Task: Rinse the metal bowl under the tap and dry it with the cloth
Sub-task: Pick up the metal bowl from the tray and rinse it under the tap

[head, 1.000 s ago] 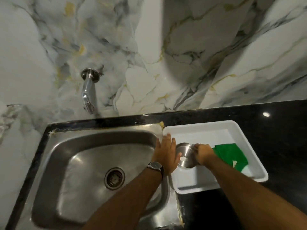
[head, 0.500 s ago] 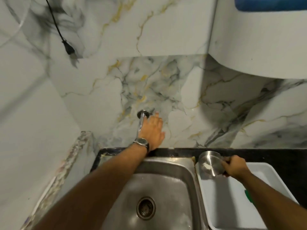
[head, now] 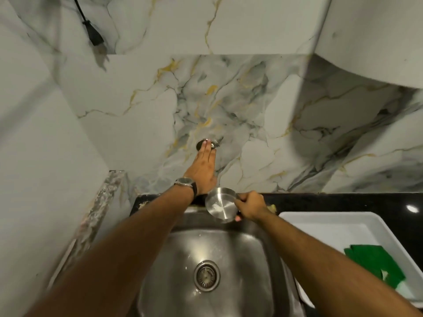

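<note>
My right hand (head: 249, 205) grips the rim of the small metal bowl (head: 219, 205) and holds it tilted over the back edge of the steel sink (head: 263, 252). My left hand (head: 203, 170) reaches up the marble wall and lies over the wall-mounted tap (head: 201, 144), hiding most of it; only the round base shows past the fingertips. Whether the fingers grip the tap I cannot tell. No water is visible. The green cloth (head: 377, 264) lies in the white tray (head: 320, 223) on the right.
The sink drain (head: 206, 275) sits in the middle of the basin. Black countertop (head: 343, 202) runs behind the tray. A black plug and cable (head: 92, 34) hang on the wall at upper left. A white rounded body (head: 377, 37) overhangs at upper right.
My right hand has carried the bowl left, from above the tray to over the sink's back edge. My left hand has slid further up onto the tap.
</note>
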`<state>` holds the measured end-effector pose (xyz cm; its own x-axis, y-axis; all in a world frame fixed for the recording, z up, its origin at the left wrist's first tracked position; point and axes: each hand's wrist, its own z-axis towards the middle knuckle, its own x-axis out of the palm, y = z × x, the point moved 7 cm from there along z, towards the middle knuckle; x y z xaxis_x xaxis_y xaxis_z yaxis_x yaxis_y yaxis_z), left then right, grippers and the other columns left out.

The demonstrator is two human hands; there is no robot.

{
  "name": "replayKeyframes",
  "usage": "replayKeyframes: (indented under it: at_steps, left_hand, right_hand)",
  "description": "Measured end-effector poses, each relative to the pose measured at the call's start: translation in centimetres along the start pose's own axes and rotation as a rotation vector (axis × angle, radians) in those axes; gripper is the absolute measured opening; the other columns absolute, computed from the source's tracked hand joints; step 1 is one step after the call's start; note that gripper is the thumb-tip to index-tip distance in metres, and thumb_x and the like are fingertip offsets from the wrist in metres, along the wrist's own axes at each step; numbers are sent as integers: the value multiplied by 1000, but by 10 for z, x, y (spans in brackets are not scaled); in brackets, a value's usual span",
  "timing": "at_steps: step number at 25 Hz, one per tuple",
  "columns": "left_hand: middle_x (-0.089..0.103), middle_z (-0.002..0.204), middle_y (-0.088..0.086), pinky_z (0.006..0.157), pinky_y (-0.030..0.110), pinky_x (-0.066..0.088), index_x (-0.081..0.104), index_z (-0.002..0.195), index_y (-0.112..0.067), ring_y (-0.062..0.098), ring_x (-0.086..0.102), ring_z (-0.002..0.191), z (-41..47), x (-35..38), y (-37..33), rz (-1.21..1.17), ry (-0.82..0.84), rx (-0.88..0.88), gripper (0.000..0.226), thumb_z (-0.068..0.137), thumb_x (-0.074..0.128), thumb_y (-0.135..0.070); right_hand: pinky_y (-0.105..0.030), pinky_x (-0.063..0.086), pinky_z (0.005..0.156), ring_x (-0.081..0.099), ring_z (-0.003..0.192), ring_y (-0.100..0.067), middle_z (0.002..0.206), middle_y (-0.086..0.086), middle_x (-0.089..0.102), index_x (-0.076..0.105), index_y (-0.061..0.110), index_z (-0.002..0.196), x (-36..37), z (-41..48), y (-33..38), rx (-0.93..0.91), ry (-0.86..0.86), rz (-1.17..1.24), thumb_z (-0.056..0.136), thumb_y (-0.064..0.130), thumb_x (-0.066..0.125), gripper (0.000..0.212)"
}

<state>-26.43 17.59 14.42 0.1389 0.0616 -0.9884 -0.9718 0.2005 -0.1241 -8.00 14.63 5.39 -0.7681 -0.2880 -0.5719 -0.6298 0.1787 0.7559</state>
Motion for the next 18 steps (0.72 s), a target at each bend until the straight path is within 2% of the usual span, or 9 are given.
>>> replayKeyframes:
  at_steps: [1,3,6,8,10,13,15,16,18]
  left_hand:
    - [-12,178,25,138,48,3,0,168,5,38,-13,166,-1,0,3,-65,-14,6,94,96,58,-15]
    - [-15,178,24,137,48,2,0,168,5,37,-16,166,-4,-1,6,-116,-35,15,97,94,59,-13]
    - [-14,179,22,137,51,6,10,169,2,38,-18,165,-5,2,8,-128,-9,61,94,93,62,-19]
    - [-13,179,21,137,52,8,15,169,0,38,-18,165,-3,2,10,-124,2,88,93,93,63,-23]
    - [-13,179,21,137,53,8,16,168,-1,38,-18,165,-2,2,11,-110,12,109,93,93,64,-26]
    - [-13,178,23,136,54,8,16,168,-2,40,-18,165,1,3,11,-81,34,131,94,92,65,-27]
    - [-15,178,23,135,54,5,12,169,-1,39,-19,165,1,2,13,-77,59,149,98,92,66,-28]
    - [-16,178,23,135,53,4,10,169,0,39,-19,165,1,1,14,-73,72,159,99,93,66,-29]
    - [-18,177,23,135,53,2,7,169,0,38,-20,165,2,0,15,-58,99,178,100,94,67,-30]
  right_hand:
    - [-1,41,38,61,32,8,34,16,61,73,17,67,11,1,4,6,4,-5,100,19,68,34]
    - [0,39,36,59,32,10,32,20,58,66,23,61,28,3,11,8,-2,-21,100,15,66,40]
    - [-3,43,38,65,37,2,36,14,62,73,14,67,46,5,7,31,-9,-50,100,19,66,35]
    - [-15,60,53,77,51,-13,48,6,71,79,4,83,54,6,7,49,-1,-44,101,20,64,28]
    - [-30,68,69,83,67,-26,68,-7,80,80,2,94,59,6,10,57,-8,-19,103,18,64,25]
    - [-33,69,67,84,73,-33,87,-16,83,79,-2,105,62,10,11,75,-32,10,104,13,63,22]
    - [-39,70,73,83,75,-37,95,-20,82,77,-3,111,62,13,10,98,-40,34,104,10,61,22]
    - [-38,70,72,83,75,-37,96,-20,82,77,-4,111,62,14,10,104,-45,34,104,9,61,22]
    - [-28,67,60,84,74,-35,94,-20,83,77,-3,105,62,15,10,109,-48,15,104,11,61,21]
